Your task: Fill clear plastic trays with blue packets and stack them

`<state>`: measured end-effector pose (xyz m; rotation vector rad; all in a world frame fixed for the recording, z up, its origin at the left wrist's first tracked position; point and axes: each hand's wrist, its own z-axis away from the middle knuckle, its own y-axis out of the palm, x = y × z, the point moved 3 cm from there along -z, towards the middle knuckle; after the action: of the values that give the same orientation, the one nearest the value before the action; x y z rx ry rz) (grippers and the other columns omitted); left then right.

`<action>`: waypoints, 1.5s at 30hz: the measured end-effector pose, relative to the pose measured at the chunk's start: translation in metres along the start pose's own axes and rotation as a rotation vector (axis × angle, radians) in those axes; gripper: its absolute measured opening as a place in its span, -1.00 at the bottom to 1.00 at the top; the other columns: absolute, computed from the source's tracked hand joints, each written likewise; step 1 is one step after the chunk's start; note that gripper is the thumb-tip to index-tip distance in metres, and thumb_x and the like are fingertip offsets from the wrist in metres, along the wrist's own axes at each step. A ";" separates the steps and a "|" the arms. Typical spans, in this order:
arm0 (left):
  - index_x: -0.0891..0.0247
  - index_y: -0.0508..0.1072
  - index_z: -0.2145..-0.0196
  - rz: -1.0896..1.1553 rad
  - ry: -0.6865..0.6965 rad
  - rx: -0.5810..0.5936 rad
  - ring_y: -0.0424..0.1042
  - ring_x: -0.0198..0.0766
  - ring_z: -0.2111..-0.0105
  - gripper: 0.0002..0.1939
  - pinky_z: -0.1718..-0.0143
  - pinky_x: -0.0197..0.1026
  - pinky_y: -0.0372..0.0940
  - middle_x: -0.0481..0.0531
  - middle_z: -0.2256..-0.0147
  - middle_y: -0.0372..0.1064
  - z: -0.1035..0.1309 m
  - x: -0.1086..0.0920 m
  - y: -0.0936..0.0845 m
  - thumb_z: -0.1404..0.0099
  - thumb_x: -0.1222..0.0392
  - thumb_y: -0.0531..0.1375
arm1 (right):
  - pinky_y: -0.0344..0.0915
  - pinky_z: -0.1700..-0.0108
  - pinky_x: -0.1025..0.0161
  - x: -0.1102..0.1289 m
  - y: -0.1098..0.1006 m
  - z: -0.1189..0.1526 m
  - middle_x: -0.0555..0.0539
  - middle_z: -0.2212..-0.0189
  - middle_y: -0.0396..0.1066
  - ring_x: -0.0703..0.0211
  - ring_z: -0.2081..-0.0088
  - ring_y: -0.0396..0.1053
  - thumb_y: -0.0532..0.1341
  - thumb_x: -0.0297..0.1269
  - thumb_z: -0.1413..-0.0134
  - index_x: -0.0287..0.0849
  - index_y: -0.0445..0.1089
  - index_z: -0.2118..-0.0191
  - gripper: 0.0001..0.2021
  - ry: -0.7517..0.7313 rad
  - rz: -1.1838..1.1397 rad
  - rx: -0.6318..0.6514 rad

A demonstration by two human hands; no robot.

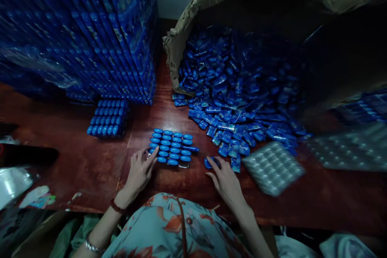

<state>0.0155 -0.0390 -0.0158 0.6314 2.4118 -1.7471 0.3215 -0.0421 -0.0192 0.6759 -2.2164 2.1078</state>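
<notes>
"Blue, glossy, set in rows. Position, from the head view?"

"The block of capsule-shaped pieces (165,142) lies on the reddish wooden bench (302,205), between the hands and nearer the left one."

"Edges and room?"

"Bench wood shows along the near side, down to the front edge, and as a strip at left, towards a smaller stacked block (107,117). At right a short gap separates it from the loose blue piece (207,164). Beyond that, spilled packets (225,125) reach out of a torn cardboard box (177,54) and close off the room; a grey pocketed tray (273,168) sits askew beside them."

"Direction?"

"Each capsule's long axis runs left to right, dipping slightly rightward. One darker piece (193,149) juts past the right edge, pointing the same way. The loose piece lies roughly crosswise too."

"Fingers?"

"Left hand (141,165): narrowly parted, tips at the block's left edge. Right hand (225,175): bent over the loose piece, thumb apart on the near side. Whether either grips, I cannot tell."
</notes>
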 end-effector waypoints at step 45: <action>0.21 -0.15 -0.29 0.185 -0.241 0.129 -0.09 -0.02 -0.26 -0.41 -0.17 0.06 0.08 0.21 -0.30 -0.28 -0.058 -0.005 0.030 -0.38 0.07 -0.07 | 0.34 0.20 0.25 0.056 -0.011 -0.107 -0.14 0.20 0.38 0.17 0.18 0.38 -0.07 -0.57 -0.13 -0.19 0.19 -0.12 -0.55 -0.573 0.136 0.320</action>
<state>0.0403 0.0207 -0.0212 0.5969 2.0289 -1.7960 0.2437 0.0431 0.0179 1.3316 -2.2220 2.6355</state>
